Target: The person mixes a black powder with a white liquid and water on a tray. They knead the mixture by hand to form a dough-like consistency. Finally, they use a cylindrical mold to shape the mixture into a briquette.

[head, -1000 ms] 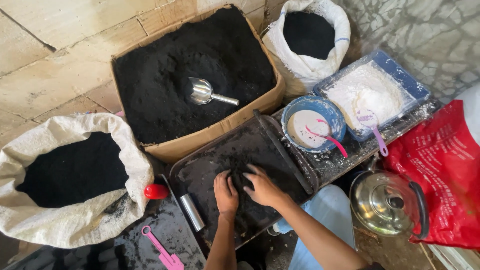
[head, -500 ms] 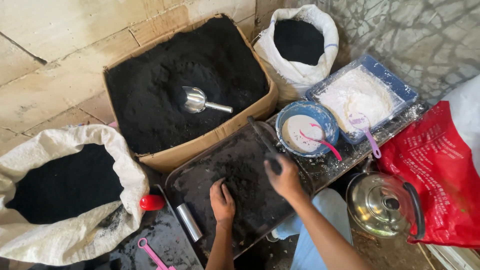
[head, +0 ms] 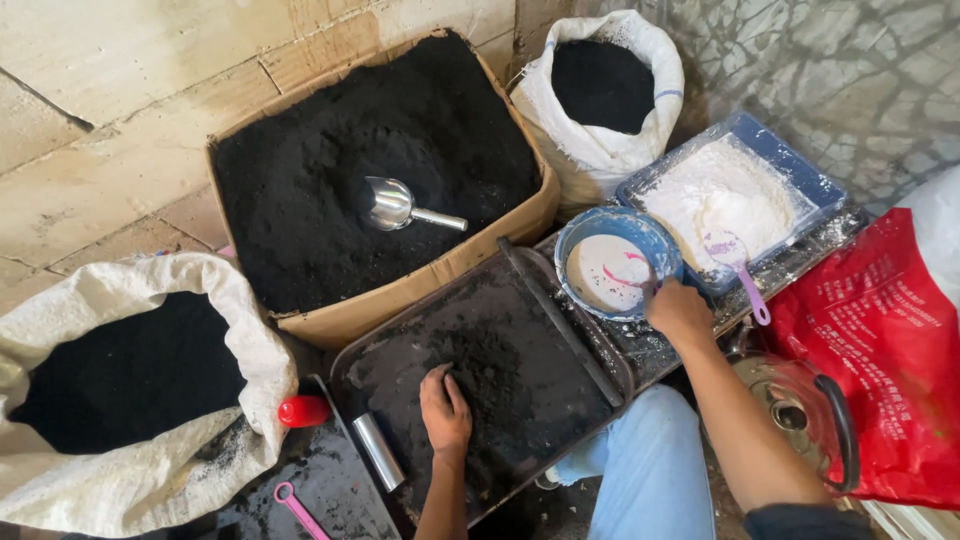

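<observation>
My left hand (head: 444,410) rests palm down on a small heap of black powder in the dark metal tray (head: 400,335), fingers loosely spread. My right hand (head: 679,308) reaches to the blue bowl (head: 578,240) of white liquid and grips the pink spoon (head: 630,279) lying in it. Both hands are smeared with black dust. Beyond the bowl stands a blue tray (head: 790,165) of white powder with a purple spoon (head: 742,268) in it.
A cardboard box (head: 420,285) of black powder with a metal scoop (head: 400,206) stands behind the tray. White sacks of black powder sit at left (head: 150,470) and back right (head: 600,150). A red bag (head: 880,350), a metal kettle (head: 800,420), a metal cylinder (head: 379,451) and a pink spoon (head: 298,508) lie nearby.
My right hand has left the black powder in the tray and moved right to the blue bowl, closing on the pink spoon. My left hand stayed on the powder heap.
</observation>
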